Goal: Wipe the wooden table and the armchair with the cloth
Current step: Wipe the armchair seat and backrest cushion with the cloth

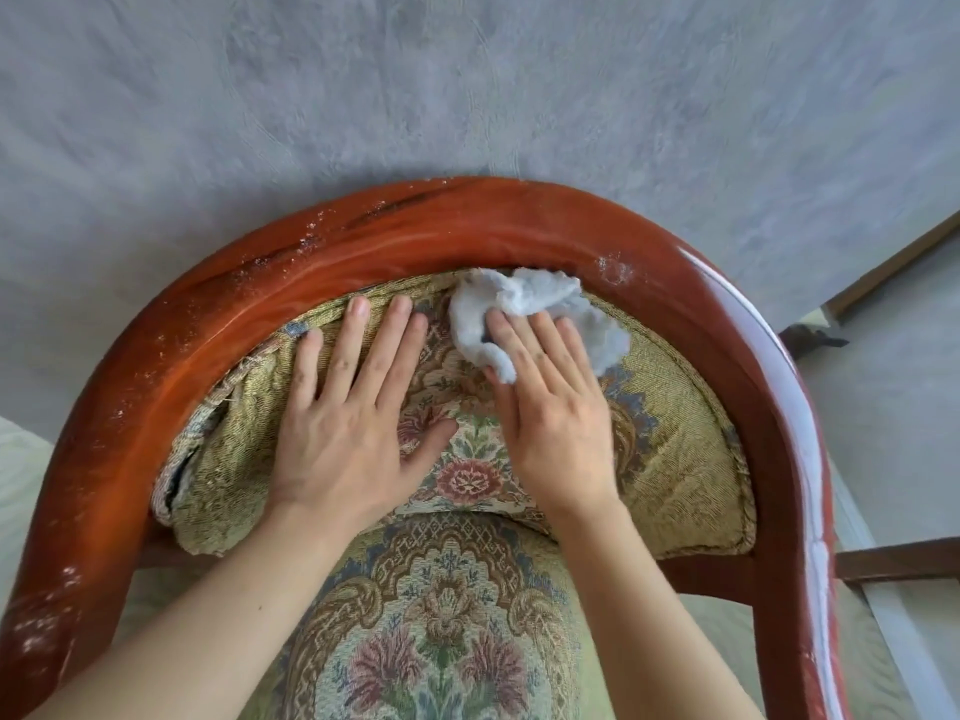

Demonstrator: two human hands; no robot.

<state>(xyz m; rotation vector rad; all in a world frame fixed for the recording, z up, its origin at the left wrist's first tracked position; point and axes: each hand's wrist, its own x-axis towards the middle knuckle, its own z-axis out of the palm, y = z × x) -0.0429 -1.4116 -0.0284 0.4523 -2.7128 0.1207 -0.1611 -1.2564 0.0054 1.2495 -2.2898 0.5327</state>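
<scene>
The armchair has a curved, glossy red-brown wooden frame [395,241] and floral tapestry upholstery [670,407]. White dust specks lie on the left part of the frame. My left hand [353,413] lies flat with straight fingers on the padded backrest, left of centre. My right hand [550,407] presses a crumpled pale blue-white cloth [524,304] against the top of the backrest, just under the wooden rim. Its fingers are straight and cover the cloth's lower part. The backrest fabric is loose and frayed at its left edge.
A grey textured wall [467,85] stands right behind the chair. At the right there is pale floor [893,418], a wooden strip along the wall's base, and a dark wooden bar [904,563]. The floral seat cushion [441,626] fills the lower middle.
</scene>
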